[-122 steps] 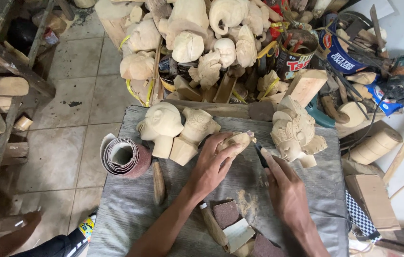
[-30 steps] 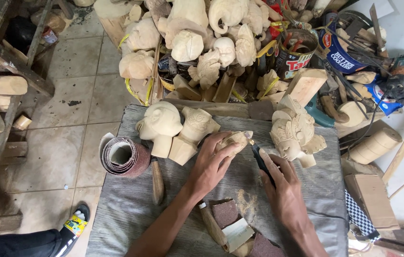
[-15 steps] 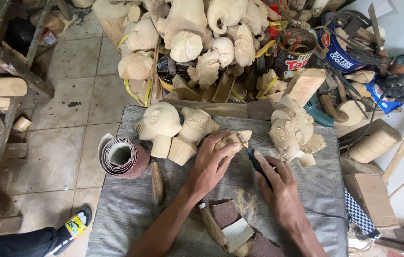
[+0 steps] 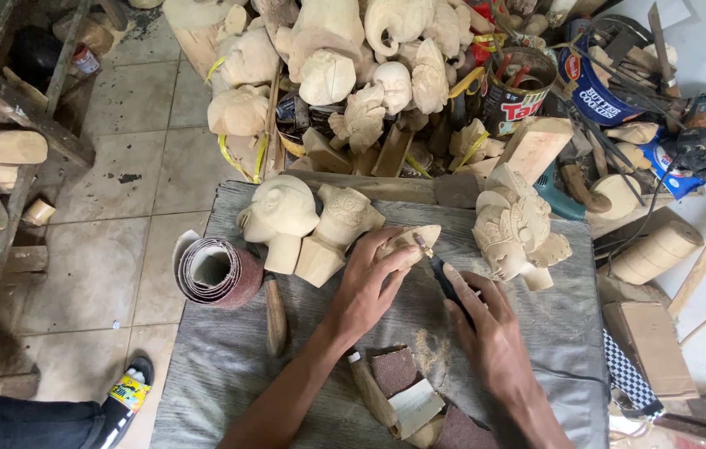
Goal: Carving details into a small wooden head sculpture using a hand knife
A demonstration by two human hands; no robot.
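The small wooden carving (image 4: 409,243) is lying near the middle of the grey cloth-covered bench (image 4: 228,366), its long axis running from about 8 o'clock to 2 o'clock, with the narrower tip pointing toward 2 o'clock. The left hand (image 4: 367,287) is pressing down on it, fingers curled and clenched over its lower half, thumb reaching along the near edge. The right hand (image 4: 490,328) is sitting just at 4 o'clock from the carving, fingers closed around the dark handle of a carving tool (image 4: 440,270); the tool is slanting from 5 o'clock up to 11 o'clock, and its tip is touching the carving's right edge.

At 9 o'clock from the left hand, two pale carved heads (image 4: 307,224) are standing side by side, touching. At 3 o'clock from the carving, a larger ornate carved head (image 4: 515,233) is resting, apart from both hands. A roll of sandpaper (image 4: 216,273) is lying at the bench's left edge, with a wooden-handled tool (image 4: 275,314) just beside it. Sandpaper scraps (image 4: 398,378) are lying at 6 o'clock, between the forearms.
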